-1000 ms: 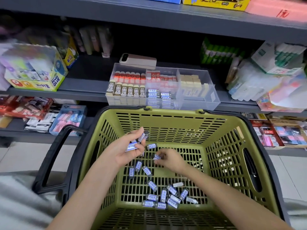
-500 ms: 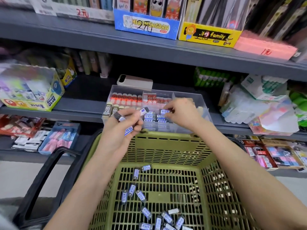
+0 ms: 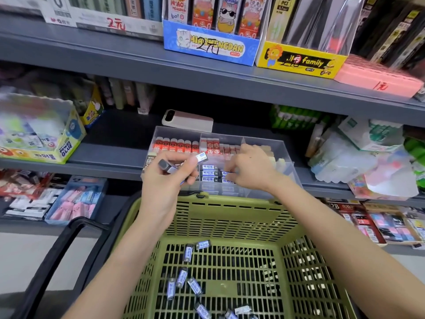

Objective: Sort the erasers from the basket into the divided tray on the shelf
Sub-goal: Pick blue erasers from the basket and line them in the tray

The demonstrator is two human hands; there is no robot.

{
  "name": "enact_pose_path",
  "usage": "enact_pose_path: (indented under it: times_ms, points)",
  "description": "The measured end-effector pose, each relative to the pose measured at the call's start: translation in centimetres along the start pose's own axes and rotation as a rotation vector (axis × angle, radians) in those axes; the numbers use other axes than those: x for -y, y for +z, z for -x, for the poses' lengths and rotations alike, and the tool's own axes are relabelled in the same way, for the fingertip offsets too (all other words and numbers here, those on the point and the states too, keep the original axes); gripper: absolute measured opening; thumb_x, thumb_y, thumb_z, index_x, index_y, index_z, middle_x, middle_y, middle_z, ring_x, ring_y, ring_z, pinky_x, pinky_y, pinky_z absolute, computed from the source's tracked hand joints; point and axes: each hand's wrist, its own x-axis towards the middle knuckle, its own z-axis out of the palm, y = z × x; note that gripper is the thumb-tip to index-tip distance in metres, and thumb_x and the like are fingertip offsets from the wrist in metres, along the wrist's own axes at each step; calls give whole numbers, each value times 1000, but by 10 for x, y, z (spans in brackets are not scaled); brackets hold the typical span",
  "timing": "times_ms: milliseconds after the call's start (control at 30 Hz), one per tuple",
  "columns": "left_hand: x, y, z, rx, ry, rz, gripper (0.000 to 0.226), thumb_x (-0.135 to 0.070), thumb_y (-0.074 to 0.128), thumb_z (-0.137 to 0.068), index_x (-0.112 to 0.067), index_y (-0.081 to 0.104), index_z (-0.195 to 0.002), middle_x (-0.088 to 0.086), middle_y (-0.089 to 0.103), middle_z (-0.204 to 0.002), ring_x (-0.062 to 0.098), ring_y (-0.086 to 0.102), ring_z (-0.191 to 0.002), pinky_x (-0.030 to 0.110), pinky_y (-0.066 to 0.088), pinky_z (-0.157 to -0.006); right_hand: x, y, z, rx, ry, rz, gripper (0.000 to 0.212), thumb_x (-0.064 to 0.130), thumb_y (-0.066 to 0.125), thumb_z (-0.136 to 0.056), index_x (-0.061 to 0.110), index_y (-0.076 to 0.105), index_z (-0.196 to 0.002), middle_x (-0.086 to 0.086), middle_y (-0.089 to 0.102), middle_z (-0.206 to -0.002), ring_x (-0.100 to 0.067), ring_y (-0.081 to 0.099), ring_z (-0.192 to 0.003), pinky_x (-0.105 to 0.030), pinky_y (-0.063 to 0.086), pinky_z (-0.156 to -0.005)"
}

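— While the left hand [image 3: 165, 180] hangs in front of the divided tray [image 3: 285, 153], what is it carrying?
— A handful of erasers [image 3: 167, 167]. The fingers are curled tight round them, one dark end poking out to the left and a blue-labelled one sticking up on the right.
— And the right hand [image 3: 251, 168]?
— It is inside the tray, over the middle compartment on the side nearest the shelf's [image 3: 110, 157] front edge. Its fingertips [image 3: 230, 168] bend down onto the stacked blue-labelled erasers [image 3: 209, 173] there. That spot is blurred, so I cannot tell whether they pinch one or only touch it.
— Where does the tray sit?
— At the front edge of the middle shelf, just behind the green basket's [image 3: 230, 217] far rim. Red-sleeved erasers [image 3: 174, 143] fill its back-left compartment and pale ones stand in the right one.
— Anything left in the basket?
— Yes, loose erasers [image 3: 181, 278] lie scattered on its slotted floor, mostly toward the near side. A black handle [image 3: 59, 247] folds out at the basket's left.
— Behind the tray?
— A phone [image 3: 188, 120] lies flat, further back on the same shelf.
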Motion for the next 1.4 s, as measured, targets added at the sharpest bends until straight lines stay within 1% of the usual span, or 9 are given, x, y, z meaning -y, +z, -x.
enact_pose_path:
  times_ms: [100, 267, 400, 500, 600, 733, 867, 1133, 1400]
  points:
    - [-1, -3, 0, 3, -5, 15, 15, -29, 74, -69, -19, 66, -77, 5, 62, -64, 17, 52, -56, 22, 48, -61, -5, 2, -1, 23, -30, 47, 21, 37, 52, -88, 31, 71, -95, 3, 66, -99, -21, 44, -102, -33, 27, -84]
    - [1, -7, 1, -11, -21, 22, 33, -38, 77, -65, -14, 64, -83, 7, 62, -63, 18, 51, -53, 21, 48, -60, 1, 6, -6, -51, -17, 40, 23, 24, 52, -87, 28, 74, -83, 7, 65, -78, -18, 40, -87, -30, 18, -71]
    - [2, -7, 4, 4, -13, 13, 31, -39, 76, -66, -15, 66, -82, 7, 62, -62, 17, 50, -51, 21, 48, -58, 2, 0, 3, -126, -4, 45, 23, 35, 50, -92, 32, 73, -98, 8, 62, -80, -19, 45, -93, -30, 17, -72]
    - [1, -4, 5, 29, -16, -2, 18, -35, 73, -69, -20, 68, -77, 8, 62, -60, 16, 52, -50, 22, 47, -53, 15, -13, 23, -412, -18, -284, 30, 45, 52, -88, 28, 71, -104, 15, 69, -91, -17, 49, -88, -29, 23, -75]
    - [0, -2, 6, 42, -39, -3, 11, -34, 73, -70, -23, 69, -72, 9, 62, -58, 17, 53, -50, 21, 43, -48, 38, -29, 42, -462, -217, -639, 29, 31, 59, -86, 20, 68, -111, 16, 63, -93, -10, 48, -89, -25, 36, -83]
    - [0, -2, 6, 46, -79, -7, 19, -37, 71, -71, -19, 67, -68, 9, 60, -56, 18, 48, -44, 20, 40, -45, 47, -37, 49, -535, -409, -370, 22, 14, 63, -87, 7, 68, -107, -3, 68, -92, -26, 55, -85, -35, 43, -79]
    - [2, -1, 7, 45, -103, -22, 27, -36, 71, -69, -10, 63, -71, 8, 59, -54, 14, 50, -41, 20, 39, -43, 44, -33, 53, -539, -491, -233, 27, 26, 59, -87, 5, 70, -98, -4, 68, -84, -29, 56, -80, -37, 44, -74]
    - [3, 0, 11, 108, -149, 45, 40, -45, 59, -79, -9, 60, -97, 8, 64, -72, 16, 57, -59, 20, 40, -46, 16, -29, 47, -553, -90, -371, 21, 25, 66, -82, 12, 71, -98, -1, 69, -89, -24, 57, -84, -35, 37, -77]
    - [-1, -8, 9, 123, -444, 442, 41, -34, 59, -79, -3, 71, -101, 7, 50, -72, 19, 51, -64, 25, 40, -50, -14, 0, 8, -197, -7, 210, 30, 40, 54, -88, 19, 68, -103, -2, 62, -101, -27, 52, -95, -36, 25, -79]
